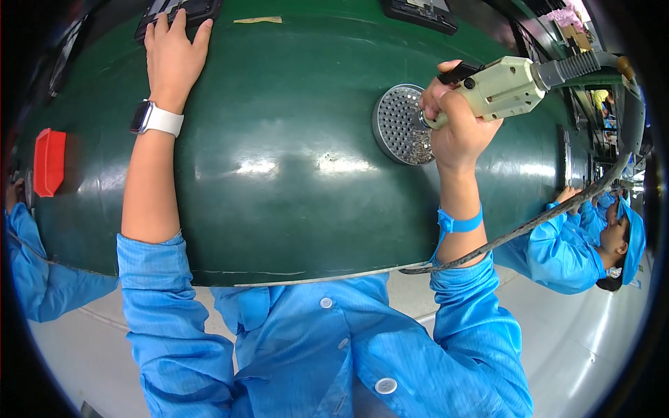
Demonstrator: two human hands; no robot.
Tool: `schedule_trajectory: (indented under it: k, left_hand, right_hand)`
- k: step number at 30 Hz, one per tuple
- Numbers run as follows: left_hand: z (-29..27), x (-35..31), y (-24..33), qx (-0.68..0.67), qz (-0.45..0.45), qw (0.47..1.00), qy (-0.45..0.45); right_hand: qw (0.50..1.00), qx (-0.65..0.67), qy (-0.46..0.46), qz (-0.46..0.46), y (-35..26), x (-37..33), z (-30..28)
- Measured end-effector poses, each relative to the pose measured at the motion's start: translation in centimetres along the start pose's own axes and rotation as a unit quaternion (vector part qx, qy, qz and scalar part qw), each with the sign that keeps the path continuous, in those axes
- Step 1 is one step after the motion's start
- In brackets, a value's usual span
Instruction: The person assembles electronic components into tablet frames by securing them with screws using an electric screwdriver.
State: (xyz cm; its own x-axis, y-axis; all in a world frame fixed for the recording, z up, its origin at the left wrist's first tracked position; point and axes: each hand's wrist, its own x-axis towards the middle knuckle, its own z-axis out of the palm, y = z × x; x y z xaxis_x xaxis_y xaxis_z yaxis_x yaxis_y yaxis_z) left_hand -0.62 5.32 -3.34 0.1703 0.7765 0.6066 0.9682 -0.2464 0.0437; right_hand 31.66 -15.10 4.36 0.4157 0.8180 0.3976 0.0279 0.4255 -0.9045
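My left hand (173, 64) rests with spread fingers on a black flat device or housing (203, 10) at the far left edge of the view, which cuts part of it off. Wrapped around a pale green electric screwdriver (507, 88), my right hand (461, 132) is closed. The tool lies sideways, its front end pointing left over a round grey screw dish (377, 127) with a perforated plate. Small loose screws (416, 149) gather at the dish's near right side. Fingers hide the screwdriver's tip, so I cannot tell whether it touches a screw.
A green worktop (293, 202) spans the view. On it are a red bin (49, 162) at left, a yellowish strip (258, 20) and another black device (422, 14) at the far side. The screwdriver's thick cable (557, 202) loops down at right. Co-workers sit on both sides.
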Motion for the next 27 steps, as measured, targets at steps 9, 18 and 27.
schedule_trajectory:
  k: [9,18,27]
  left_hand:
    - [-3.6,-1.8,8.4,-0.242,0.110,0.964,0.021]
    - [0.1,2.8,23.9,-0.286,0.058,0.952,-0.094]
    - [4.0,6.9,24.0,-0.442,0.007,0.893,-0.082]
  right_hand:
    - [0.995,0.069,-0.019,-0.067,-3.3,0.1,-1.4]
    - [0.999,-0.035,-0.006,-0.015,-2.0,-1.0,-1.5]
    - [0.999,-0.038,0.002,-0.004,-3.1,-0.9,-1.1]
